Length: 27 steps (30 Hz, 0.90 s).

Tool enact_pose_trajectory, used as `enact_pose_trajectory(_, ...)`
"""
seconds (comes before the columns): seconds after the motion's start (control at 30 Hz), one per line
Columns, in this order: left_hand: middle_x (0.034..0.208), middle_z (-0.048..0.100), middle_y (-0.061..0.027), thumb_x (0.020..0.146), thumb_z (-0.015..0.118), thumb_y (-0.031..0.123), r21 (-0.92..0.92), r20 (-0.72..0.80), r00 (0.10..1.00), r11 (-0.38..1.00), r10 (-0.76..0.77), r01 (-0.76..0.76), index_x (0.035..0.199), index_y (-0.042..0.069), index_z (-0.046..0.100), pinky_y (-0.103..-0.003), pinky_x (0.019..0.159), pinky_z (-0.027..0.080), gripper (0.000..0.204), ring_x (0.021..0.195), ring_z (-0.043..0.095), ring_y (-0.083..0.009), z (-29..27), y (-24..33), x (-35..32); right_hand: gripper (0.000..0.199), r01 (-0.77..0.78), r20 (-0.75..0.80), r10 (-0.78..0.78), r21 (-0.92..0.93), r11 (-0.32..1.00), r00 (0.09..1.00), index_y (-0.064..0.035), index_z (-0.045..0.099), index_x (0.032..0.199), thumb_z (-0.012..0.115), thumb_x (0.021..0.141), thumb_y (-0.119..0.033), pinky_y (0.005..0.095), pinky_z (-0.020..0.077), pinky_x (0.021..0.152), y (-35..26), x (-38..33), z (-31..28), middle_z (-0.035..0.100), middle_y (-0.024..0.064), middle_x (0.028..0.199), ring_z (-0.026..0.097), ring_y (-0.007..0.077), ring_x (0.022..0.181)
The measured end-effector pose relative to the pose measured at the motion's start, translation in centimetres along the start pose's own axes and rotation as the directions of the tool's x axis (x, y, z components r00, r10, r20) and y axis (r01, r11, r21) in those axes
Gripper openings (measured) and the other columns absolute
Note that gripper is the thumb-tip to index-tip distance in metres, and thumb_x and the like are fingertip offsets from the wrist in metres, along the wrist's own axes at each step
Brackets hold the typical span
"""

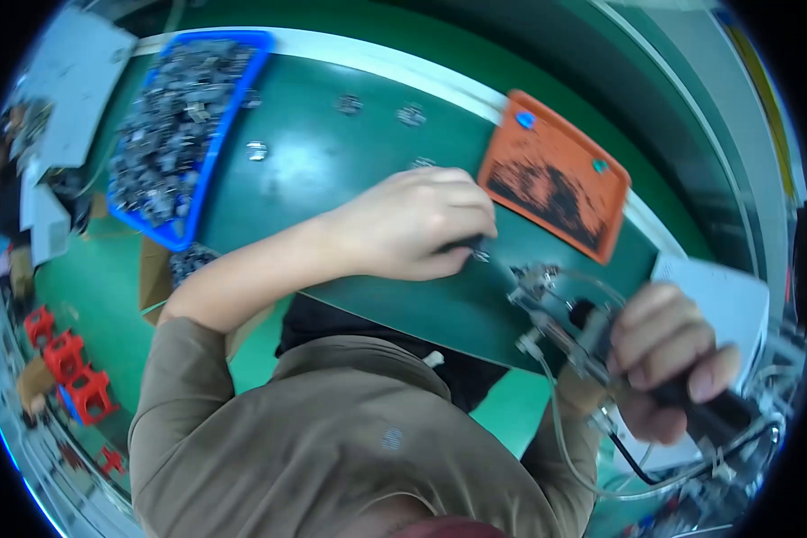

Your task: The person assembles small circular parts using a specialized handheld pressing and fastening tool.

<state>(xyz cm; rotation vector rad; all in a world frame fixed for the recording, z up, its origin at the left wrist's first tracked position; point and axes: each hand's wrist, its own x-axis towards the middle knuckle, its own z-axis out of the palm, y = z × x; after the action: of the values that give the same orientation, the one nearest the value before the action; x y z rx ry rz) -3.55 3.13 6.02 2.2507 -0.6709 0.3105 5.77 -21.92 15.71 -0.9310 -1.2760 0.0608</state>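
Note:
My left hand is over the green table, its fingers closed in a pinch on a small dark part with a shiny end. The fingers hide most of that part. At the right, my right hand wraps round the black handle of a hand tool with a metal front end and thin hoses. The tool's front end points toward the left hand, with a gap between it and the small part. Several small metal parts lie loose on the table beyond the left hand.
A blue tray heaped with grey metal parts stands at the left. An orange tray with tiny black pieces and two small coloured items lies at the far right. A white box is beside the tool, and red plastic pieces are at lower left.

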Motion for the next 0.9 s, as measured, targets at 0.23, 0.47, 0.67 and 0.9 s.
enact_pose_trajectory(0.23,0.133,0.063,-0.0099,0.079,0.081,0.012,0.005,0.079,0.995,0.998,-0.063,0.062,0.135,0.008,0.062,-0.044,0.104,0.049,0.059,0.121,0.06,-0.0302,5.0,-0.5,0.7,0.043,-0.06,0.012,0.061,-0.041,0.997,0.998,-0.0145,0.054,0.124,0.071,0.098,-0.045,0.0302,0.0424,0.061,-1.6,-0.1,-1.3,0.06,-0.0005,0.077,0.058,0.0131,0.057)
enact_pose_trajectory(0.47,0.109,0.071,-0.0109,0.084,0.074,0.001,-0.003,0.097,0.992,0.997,-0.077,0.078,0.111,0.002,0.071,-0.04,0.089,0.057,0.028,0.105,0.067,-0.0309,4.0,-1.3,0.0,0.045,-0.083,0.0,0.083,-0.041,0.996,0.997,-0.015,0.055,0.124,0.071,0.098,-0.047,0.0315,0.0416,0.063,-2.0,-0.5,-1.7,0.061,0.0004,0.081,0.06,0.0138,0.06)
enact_pose_trajectory(0.67,0.103,0.073,-0.0131,0.087,0.075,0.001,-0.181,0.023,0.965,0.948,-0.262,0.262,0.106,0.003,0.074,-0.04,0.082,0.058,0.019,0.095,0.071,-0.0309,-0.3,-0.2,-1.9,0.046,-0.056,-0.009,0.056,-0.012,0.998,0.998,-0.0143,0.055,0.125,0.07,0.098,-0.048,0.0318,0.0408,0.063,-1.0,-0.3,-1.4,0.059,-0.0001,0.08,0.058,0.0136,0.06)
enact_pose_trajectory(0.9,0.104,0.077,-0.0117,0.087,0.073,0.002,0.56,-0.454,0.881,0.727,-0.131,0.397,0.103,0.004,0.076,-0.037,0.087,0.057,0.016,0.096,0.072,-0.0292,-14.9,-4.2,-6.4,0.042,0.01,-0.171,-0.041,-0.177,0.984,0.985,-0.0136,0.056,0.12,0.071,0.095,-0.044,0.0275,0.0378,0.059,-1.9,-2.3,-1.1,0.055,-0.0047,0.073,0.052,0.0097,0.052)
